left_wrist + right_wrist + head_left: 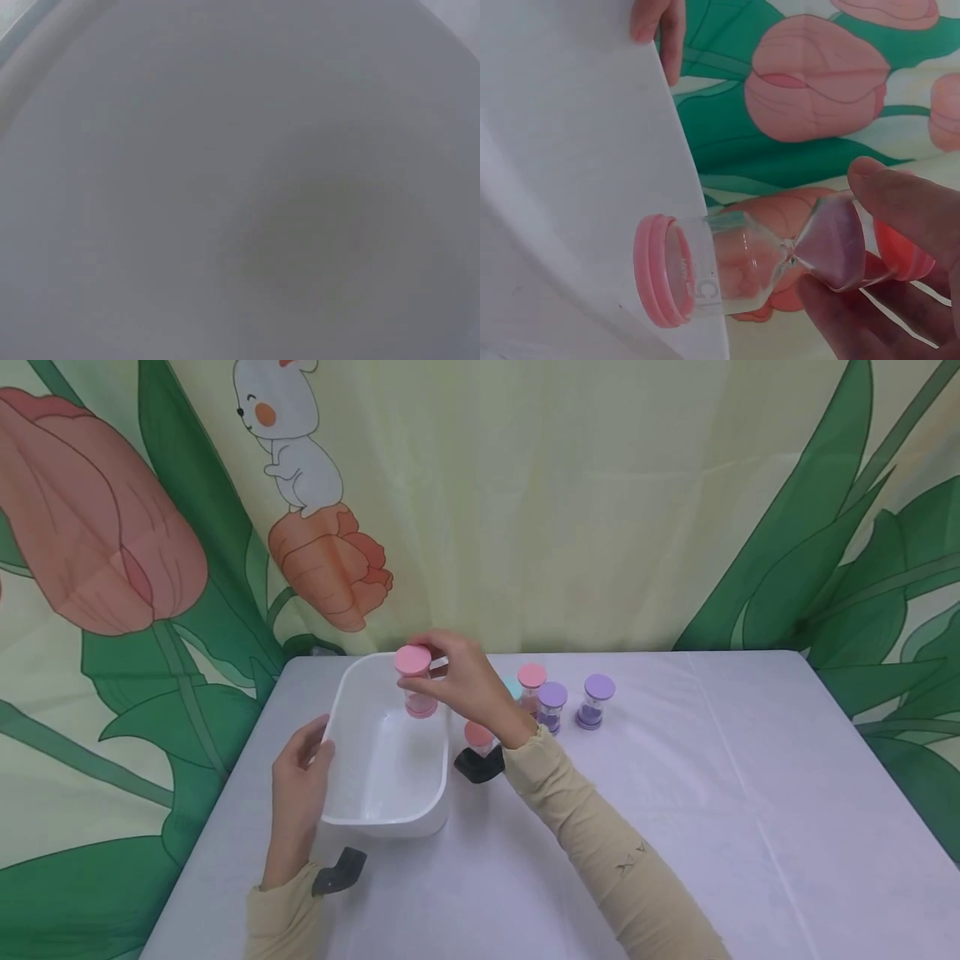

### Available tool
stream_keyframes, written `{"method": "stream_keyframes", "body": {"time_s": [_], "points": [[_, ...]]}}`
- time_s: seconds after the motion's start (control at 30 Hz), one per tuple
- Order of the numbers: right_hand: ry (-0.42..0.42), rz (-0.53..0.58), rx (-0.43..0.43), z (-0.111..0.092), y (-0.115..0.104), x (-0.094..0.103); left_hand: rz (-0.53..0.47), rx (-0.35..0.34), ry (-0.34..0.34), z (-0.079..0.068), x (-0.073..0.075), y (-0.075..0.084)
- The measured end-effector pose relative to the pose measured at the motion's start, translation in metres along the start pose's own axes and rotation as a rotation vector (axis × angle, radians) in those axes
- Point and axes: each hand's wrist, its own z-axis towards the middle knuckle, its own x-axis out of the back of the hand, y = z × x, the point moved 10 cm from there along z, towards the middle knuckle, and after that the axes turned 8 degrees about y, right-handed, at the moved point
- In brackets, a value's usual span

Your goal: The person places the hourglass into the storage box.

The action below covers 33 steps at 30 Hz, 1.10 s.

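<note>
Above the white bin (pixel 397 828): pink hourglass (pixel 413 660) held, not yet set down

Head: hourglass over bin's upper right corner, left of frame centre. Right grip (pixel 468 681) pinches it; left grip (pixel 298 781) holds bin's left rim. More hourglasses (pixel 552 695) on table (pixel 637 827), right of bin.

Left wrist: blurred pale surface, no grip visible.

Right wrist: fingers round cap end, lower right; other cap free. Likely mid-transfer; next calls for lowering, then release.

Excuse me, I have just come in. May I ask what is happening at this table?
A person's right hand holds a pink-capped hourglass over a white bin, while the left hand holds the bin's left rim. More hourglasses, with pink, purple and teal caps, stand on the table to the right of the bin.
</note>
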Motion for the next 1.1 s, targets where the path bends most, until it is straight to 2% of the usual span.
{"method": "stream_keyframes", "body": {"time_s": [0.63, 0.87, 1.1], "points": [[-0.124, -0.101, -0.097, 0.014, 0.024, -0.041, 0.003, 0.009, 0.009, 0.0, 0.0, -0.001], [-0.174, -0.19, -0.092, 0.021, 0.027, -0.055, 0.001, 0.012, 0.009, 0.001, 0.0, -0.001], [-0.205, -0.251, -0.122, 0.023, 0.038, -0.065, 0.02, 0.015, -0.002, 0.002, -0.001, -0.001]]}}
